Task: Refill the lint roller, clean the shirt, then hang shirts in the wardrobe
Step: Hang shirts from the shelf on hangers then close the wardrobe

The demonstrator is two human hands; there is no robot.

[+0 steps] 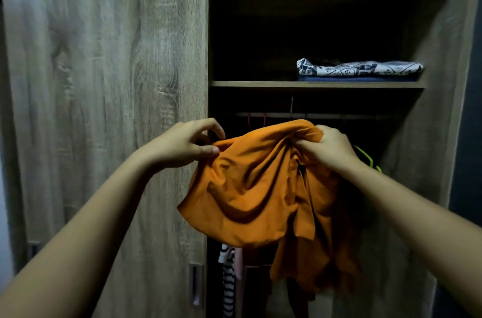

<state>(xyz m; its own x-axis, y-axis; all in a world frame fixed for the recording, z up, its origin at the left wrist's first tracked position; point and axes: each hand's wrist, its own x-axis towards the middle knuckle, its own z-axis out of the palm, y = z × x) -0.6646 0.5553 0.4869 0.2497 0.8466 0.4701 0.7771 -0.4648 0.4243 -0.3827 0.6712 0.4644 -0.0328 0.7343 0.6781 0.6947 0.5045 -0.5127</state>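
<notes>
Green plastic hanger (365,156): mostly hidden behind right hand (331,148).
Black-and-white striped hanging garment (228,283): top covered by crumpled orange shirt (260,187), bottom cut off.
Wood-grain sliding wardrobe door (104,109), left: blurred.

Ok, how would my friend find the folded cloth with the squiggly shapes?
Look into the open half of the wooden wardrobe, at the shelf above the rail. The cloth lies folded there on a plain blue one, the only white one with black shapes.

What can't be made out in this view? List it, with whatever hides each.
Head view:
Green hanger: mostly behind the right hand and orange shirt.
Rail: dim inside the shadowed wardrobe, partly behind the shirt.
Striped garment: top behind the shirt, bottom cut by the lower edge.
</notes>
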